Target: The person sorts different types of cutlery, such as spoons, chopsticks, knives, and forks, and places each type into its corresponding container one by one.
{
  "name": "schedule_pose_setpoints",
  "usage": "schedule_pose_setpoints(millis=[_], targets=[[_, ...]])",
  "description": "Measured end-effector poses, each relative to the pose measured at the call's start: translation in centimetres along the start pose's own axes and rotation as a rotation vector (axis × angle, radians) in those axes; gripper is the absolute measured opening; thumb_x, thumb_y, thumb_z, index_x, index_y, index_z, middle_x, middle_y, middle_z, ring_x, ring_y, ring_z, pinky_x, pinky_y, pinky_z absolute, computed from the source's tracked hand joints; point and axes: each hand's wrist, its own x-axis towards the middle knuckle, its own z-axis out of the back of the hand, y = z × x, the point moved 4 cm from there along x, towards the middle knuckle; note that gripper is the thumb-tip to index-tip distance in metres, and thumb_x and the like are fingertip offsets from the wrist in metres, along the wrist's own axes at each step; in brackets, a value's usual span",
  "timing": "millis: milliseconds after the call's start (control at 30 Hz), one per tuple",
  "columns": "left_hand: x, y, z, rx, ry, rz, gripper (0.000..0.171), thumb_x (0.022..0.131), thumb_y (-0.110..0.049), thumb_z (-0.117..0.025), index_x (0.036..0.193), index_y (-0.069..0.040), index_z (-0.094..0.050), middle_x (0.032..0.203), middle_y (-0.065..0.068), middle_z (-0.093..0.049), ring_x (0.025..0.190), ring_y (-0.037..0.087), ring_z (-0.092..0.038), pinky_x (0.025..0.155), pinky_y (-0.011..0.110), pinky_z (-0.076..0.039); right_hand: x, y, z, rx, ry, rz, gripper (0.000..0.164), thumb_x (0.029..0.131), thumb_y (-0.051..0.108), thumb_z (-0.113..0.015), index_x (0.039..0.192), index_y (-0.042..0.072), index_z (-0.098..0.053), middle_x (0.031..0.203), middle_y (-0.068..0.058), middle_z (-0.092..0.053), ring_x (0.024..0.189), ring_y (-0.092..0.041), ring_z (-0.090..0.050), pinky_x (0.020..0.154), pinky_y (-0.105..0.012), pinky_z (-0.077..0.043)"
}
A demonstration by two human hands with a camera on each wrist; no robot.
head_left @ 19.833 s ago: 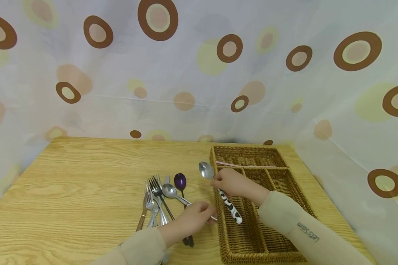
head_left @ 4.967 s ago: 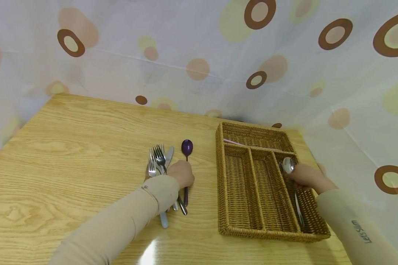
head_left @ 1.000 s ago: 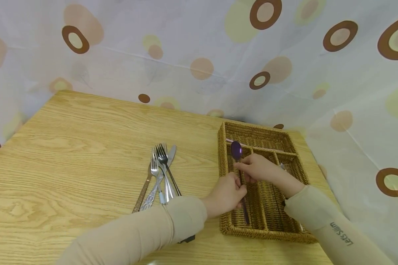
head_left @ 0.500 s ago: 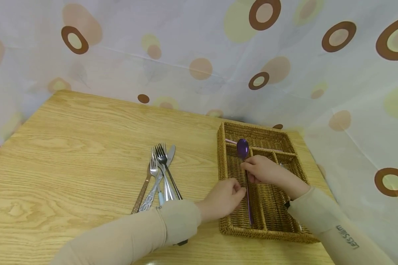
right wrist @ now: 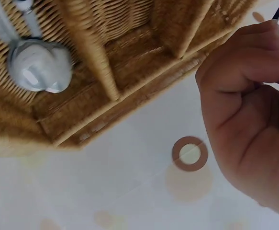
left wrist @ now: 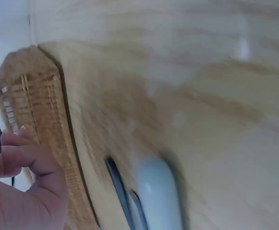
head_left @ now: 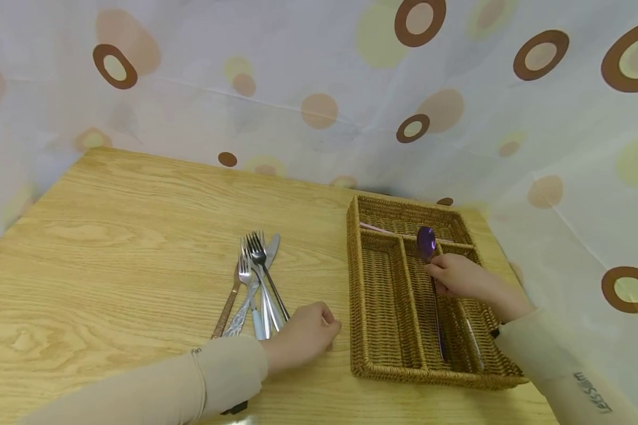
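My right hand (head_left: pixel 459 277) pinches a purple spoon (head_left: pixel 426 241) just below its bowl, over the right part of a wicker cutlery tray (head_left: pixel 355 295). The spoon's handle slants down toward the tray's near side. In the right wrist view, silver spoon bowls (right wrist: pixel 36 67) lie together in one compartment. My left hand (head_left: pixel 305 335), fingers loosely curled and holding nothing, hovers left of the tray, beside a loose pile of cutlery. A black fork (head_left: pixel 256 249), silver forks (head_left: pixel 244 268), a table knife (head_left: pixel 272 248) and a brown-handled piece (head_left: pixel 225 310) make up that pile.
A thin pink stick (head_left: pixel 374 228) lies in the tray's back compartment. Woven dividers (head_left: pixel 410 295) separate the front compartments. Wooden tabletop (head_left: pixel 138 236) extends left of the pile. A patterned curtain (head_left: pixel 276 71) hangs behind and to the right.
Earlier, silver spoons were handled, and the purple spoon lay on the table. Both hands then had it over the tray; now the left has withdrawn leftward while the right carries it rightward.
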Motion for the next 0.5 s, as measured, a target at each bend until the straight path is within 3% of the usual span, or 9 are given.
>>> schedule_pose_setpoints(millis=[233, 500], targets=[[-0.2, 1.3, 2.3, -0.045, -0.065, 0.093, 0.036, 0.091, -0.02, -0.049, 0.114, 0.007, -0.045, 0.072, 0.007, -0.065, 0.058, 0.013, -0.052, 0.054, 0.025, -0.04, -0.7, -2.7, 0.7, -0.039, -0.003, -0.015, 0.035, 0.101, 0.014, -0.032, 0.071, 0.007, -0.05, 0.055, 0.001, -0.045, 0.047, -0.01, -0.034, 0.052, -0.029, -0.037], [-0.8, 2.4, 3.1, -0.125, -0.112, 0.149, 0.059, 0.09, -0.015, -0.048, 0.133, 0.014, -0.021, 0.064, 0.007, -0.062, 0.043, 0.008, -0.038, 0.051, 0.023, -0.035, -0.9, -6.5, 1.1, -0.083, 0.046, -0.055, 0.037, 0.099, 0.012, -0.033, 0.067, 0.007, -0.052, 0.052, 0.002, -0.047, 0.043, -0.009, -0.037, 0.05, -0.028, -0.039]])
